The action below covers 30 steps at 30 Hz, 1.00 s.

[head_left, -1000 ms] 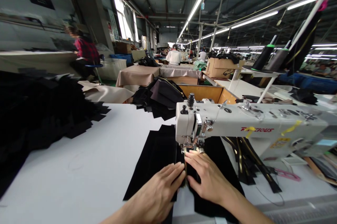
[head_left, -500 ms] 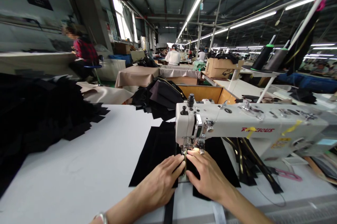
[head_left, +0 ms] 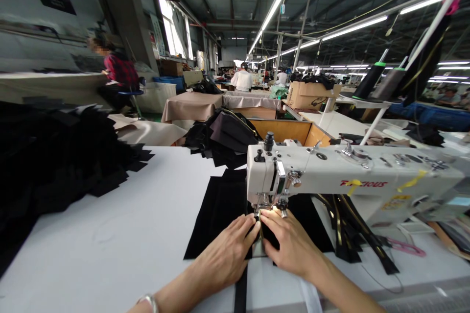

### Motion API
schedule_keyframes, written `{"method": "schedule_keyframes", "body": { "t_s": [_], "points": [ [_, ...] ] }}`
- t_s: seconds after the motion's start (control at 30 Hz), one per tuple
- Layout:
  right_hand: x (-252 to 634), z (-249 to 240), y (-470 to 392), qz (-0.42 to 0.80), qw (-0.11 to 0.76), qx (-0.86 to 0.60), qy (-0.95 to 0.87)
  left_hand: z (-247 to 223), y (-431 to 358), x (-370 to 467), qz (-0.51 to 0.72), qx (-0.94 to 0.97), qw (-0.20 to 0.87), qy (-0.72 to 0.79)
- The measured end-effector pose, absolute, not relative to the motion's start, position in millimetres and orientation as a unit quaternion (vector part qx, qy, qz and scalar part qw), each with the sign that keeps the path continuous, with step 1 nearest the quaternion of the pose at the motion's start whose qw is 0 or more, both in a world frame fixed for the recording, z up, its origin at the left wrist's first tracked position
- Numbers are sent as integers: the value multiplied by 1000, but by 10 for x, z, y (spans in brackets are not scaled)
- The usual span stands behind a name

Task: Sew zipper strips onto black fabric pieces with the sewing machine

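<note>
Black fabric (head_left: 216, 205) lies under the head of a white sewing machine (head_left: 308, 168), spreading out on both sides of the needle. Along its middle runs a narrow zipper (head_left: 261, 229) with gold-coloured teeth, passing between my hands. My left hand (head_left: 231, 247) lies flat on the cloth left of the zipper, fingers stretched toward the presser foot. On the right, my right hand (head_left: 288, 242) rests with its fingers extended and thumb apart, fingertips close to the foot. A black strip (head_left: 240, 291) trails toward me below my left hand. The needle tip is hidden by fingers and foot.
A large pile of black cut pieces (head_left: 66, 151) covers the table's left side. More black pieces (head_left: 223, 136) lie behind the machine. Loose zippers (head_left: 343, 229) and pink-handled scissors (head_left: 407, 247) lie right. Thread cones (head_left: 370, 80) stand above. A person (head_left: 119, 73) sits far left.
The fabric has moved slightly away from me under the foot, and less of its right piece shows below my right hand. Both hands stay flat on it. The view has shifted a little.
</note>
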State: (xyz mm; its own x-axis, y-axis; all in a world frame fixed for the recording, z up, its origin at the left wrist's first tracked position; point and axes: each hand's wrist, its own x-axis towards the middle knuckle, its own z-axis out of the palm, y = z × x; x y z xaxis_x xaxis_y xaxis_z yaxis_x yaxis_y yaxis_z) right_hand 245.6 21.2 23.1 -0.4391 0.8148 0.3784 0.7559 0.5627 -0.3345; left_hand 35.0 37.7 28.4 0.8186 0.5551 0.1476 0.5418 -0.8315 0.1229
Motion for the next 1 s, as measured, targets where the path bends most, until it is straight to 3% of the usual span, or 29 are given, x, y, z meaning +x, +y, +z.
{"method": "schedule_keyframes", "body": {
  "t_s": [0.43, 0.73, 1.0],
  "points": [
    [2548, 182, 208, 74, 331, -398, -852, 225, 427, 361, 219, 921, 97, 308],
    [2559, 154, 225, 68, 317, -396, -859, 221, 439, 348, 273, 936, 29, 222],
    [2570, 180, 240, 94, 357, -385, -846, 183, 451, 350, 273, 939, 1, 209]
  ]
}}
